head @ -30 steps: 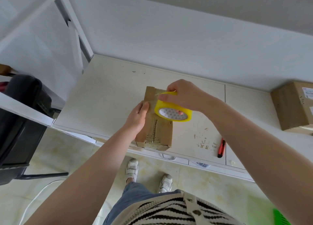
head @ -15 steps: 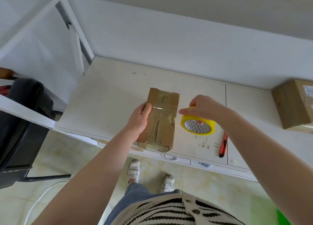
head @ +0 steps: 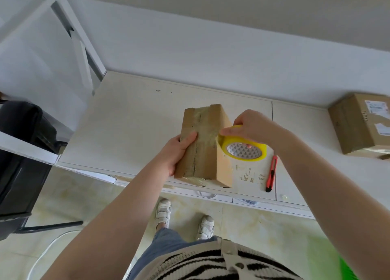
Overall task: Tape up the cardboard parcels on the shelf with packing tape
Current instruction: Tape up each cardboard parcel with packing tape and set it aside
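A small brown cardboard parcel (head: 205,147) is tilted up off the white shelf (head: 130,128), its right side face showing. Clear tape runs across its top. My left hand (head: 177,153) grips the parcel's left side, thumb on top. My right hand (head: 251,125) holds a yellow roll of packing tape (head: 244,150) against the parcel's right edge, with tape stretched from the roll onto the box.
A red utility knife (head: 271,173) lies on the shelf right of the parcel. A second, larger cardboard box (head: 363,122) with labels stands at the far right. A black chair (head: 21,153) is at the left. White shelf frame posts (head: 84,47) rise at the back left.
The tape roll went from over the parcel's top down to its right side. My left hand has tilted the parcel up onto its left edge.
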Available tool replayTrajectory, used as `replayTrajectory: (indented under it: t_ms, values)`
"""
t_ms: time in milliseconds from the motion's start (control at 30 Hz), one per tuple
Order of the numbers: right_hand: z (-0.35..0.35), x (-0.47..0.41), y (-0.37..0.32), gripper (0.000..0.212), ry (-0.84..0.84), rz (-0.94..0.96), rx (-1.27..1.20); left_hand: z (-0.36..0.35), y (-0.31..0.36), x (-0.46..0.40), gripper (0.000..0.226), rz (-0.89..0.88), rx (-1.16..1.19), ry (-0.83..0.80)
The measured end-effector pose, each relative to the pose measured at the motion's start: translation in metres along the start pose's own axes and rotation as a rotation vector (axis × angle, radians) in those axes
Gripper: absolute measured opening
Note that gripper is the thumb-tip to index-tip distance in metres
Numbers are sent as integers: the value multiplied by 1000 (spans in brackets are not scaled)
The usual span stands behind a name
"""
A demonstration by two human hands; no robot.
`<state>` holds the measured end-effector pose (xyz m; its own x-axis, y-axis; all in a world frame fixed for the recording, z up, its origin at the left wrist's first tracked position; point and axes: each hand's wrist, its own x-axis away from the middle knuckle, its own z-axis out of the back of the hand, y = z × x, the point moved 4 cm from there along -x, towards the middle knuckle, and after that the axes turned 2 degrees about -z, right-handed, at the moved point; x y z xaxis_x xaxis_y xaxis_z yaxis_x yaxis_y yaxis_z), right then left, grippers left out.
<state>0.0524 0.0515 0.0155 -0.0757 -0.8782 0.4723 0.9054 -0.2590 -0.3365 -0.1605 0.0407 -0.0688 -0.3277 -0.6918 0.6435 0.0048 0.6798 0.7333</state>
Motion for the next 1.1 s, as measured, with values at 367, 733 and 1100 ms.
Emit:
replayTrajectory:
  t_ms: [367, 733, 1100]
  values:
    - [-7, -2, -49, 55, 47, -17, 210, 8, 8, -13, 50, -131, -178, 48]
    - [-1, -2, -49, 53, -103, 188, -22, 11, -1, -21, 148, -67, -349, 245]
    - [-3, 1, 10, 59, 69, 58, 10, 49, -3, -18, 121, -108, -267, 161]
